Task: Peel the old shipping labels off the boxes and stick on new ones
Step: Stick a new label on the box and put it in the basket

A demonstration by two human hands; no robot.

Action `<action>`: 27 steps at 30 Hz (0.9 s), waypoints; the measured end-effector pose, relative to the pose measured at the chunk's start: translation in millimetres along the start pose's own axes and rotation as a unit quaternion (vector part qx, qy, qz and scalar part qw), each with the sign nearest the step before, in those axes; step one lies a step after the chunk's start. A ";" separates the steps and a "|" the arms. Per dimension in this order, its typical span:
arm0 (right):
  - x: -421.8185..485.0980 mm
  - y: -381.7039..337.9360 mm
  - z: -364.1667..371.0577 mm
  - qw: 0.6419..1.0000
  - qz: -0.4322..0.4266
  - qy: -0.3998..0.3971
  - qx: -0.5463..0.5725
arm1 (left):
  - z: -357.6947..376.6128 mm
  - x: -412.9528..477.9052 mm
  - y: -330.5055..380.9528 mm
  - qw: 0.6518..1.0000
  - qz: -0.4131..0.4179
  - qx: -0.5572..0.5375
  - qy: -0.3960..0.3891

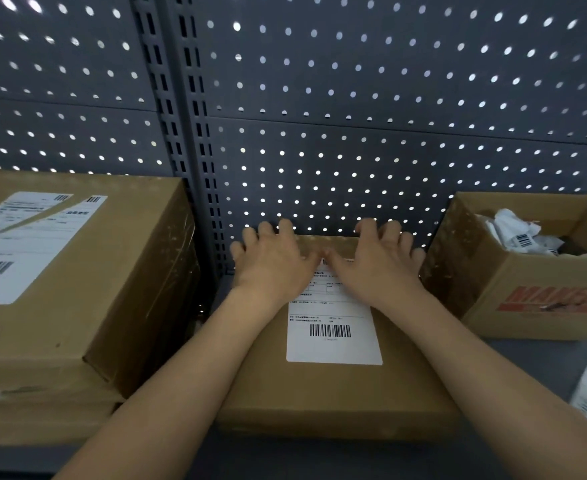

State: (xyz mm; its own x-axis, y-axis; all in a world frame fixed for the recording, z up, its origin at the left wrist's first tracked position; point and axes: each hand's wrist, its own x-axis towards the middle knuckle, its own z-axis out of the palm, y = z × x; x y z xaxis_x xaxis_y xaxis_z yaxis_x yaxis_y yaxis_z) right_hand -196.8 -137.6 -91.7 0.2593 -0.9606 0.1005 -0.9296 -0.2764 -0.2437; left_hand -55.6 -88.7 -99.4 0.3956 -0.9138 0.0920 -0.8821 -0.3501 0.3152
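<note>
Boxes: the large box (77,271) at left carries overlapping labels; the centre box (333,386) on the desk (320,459) lies under both hands. Left hand (274,265) and right hand (375,268), grips released, press flat on its label (333,334), likely smoothing it down; the near edge wants rubbing next. An open box (534,299) at right reads "MANGO", partly cut off; other print is illegible.

Both hands (323,261) press label (333,330) onto box (337,393).

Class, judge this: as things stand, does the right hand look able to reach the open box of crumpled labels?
Probably yes. The right hand lies flat on the middle box, and the open box stands just beside it with nothing between.
</note>
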 end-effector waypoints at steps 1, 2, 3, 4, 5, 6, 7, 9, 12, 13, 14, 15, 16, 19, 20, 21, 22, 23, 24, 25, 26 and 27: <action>-1.0 -0.2 4.9 1.000 -0.003 0.000 -0.011 | 4.1 -0.2 -0.4 1.000 0.006 0.011 0.015; -1.9 0.6 8.5 1.000 -0.005 0.003 -0.019 | 7.7 -0.5 -1.8 0.999 0.012 0.018 0.030; -2.1 1.8 10.5 1.000 -0.004 0.007 -0.023 | 10.6 -0.7 -3.3 0.999 0.018 0.024 0.040; -2.0 2.9 11.3 1.000 -0.002 0.010 -0.024 | 12.7 -0.9 -5.0 0.998 0.023 0.029 0.045; -1.6 4.2 11.7 1.000 0.000 0.011 -0.025 | 14.0 -0.7 -6.6 0.998 0.027 0.034 0.045; -1.4 5.6 11.6 1.000 0.002 0.012 -0.027 | 14.7 -0.4 -7.7 0.998 0.029 0.035 0.044; -0.7 7.1 11.0 1.000 0.004 0.015 -0.027 | 14.9 0.4 -8.7 0.998 0.029 0.032 0.043; 0.3 10.3 9.7 0.999 0.010 0.018 -0.025 | 15.3 1.4 -10.5 0.998 0.028 0.022 0.044; -0.1 16.3 9.1 0.999 0.013 0.022 -0.027 | 16.5 1.9 -13.3 0.998 0.029 0.012 0.049; 0.1 18.2 9.2 0.999 0.015 0.022 -0.028 | 16.5 2.0 -14.0 0.998 0.029 0.009 0.048; 0.2 20.2 9.0 0.999 0.019 0.022 -0.030 | 16.6 2.3 -14.6 0.998 0.030 0.007 0.048; 0.4 21.7 9.4 0.999 0.022 0.021 -0.032 | 16.6 2.3 -15.0 0.998 0.030 0.006 0.049; 0.3 22.5 9.6 0.999 0.024 0.020 -0.035 | 16.5 2.5 -15.3 0.998 0.031 0.006 0.050; 0.9 23.2 11.2 0.999 0.016 0.026 -0.034 | 15.8 2.3 -16.4 0.998 0.032 0.003 0.050; 1.0 23.4 11.3 0.999 0.012 0.029 -0.029 | 15.4 2.3 -17.0 0.998 0.034 0.001 0.051; 1.3 23.8 11.1 0.999 0.009 0.030 -0.025 | 14.9 2.0 -17.6 0.998 0.038 -0.003 0.052; 1.7 24.4 10.8 0.999 0.006 0.031 -0.023 | 14.3 1.7 -18.0 0.997 0.044 -0.008 0.055; 2.3 25.2 10.4 0.999 0.002 0.031 -0.020 | 13.7 1.5 -18.4 0.997 0.052 -0.015 0.059; 2.4 26.0 9.8 0.999 0.000 0.030 -0.015 | 13.5 1.4 -18.6 0.996 0.060 -0.021 0.063; 2.6 26.4 9.2 1.000 0.000 0.027 -0.008 | 13.2 1.5 -18.6 0.995 0.064 -0.027 0.065; 2.7 26.4 8.6 1.000 0.001 0.021 -0.002 | 12.7 1.8 -18.7 0.995 0.064 -0.030 0.065; 2.6 25.8 8.2 1.000 0.004 0.012 0.001 | 12.1 2.2 -18.9 0.996 0.063 -0.030 0.061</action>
State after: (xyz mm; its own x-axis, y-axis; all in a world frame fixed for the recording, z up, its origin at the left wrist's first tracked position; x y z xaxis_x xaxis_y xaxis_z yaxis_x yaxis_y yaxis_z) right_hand -218.0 -147.5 -105.6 0.2452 -0.9618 0.1216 -0.9310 -0.2686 -0.2472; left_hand -41.2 -86.6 -116.6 0.3141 -0.9168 0.2468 -0.9113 -0.2183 0.3491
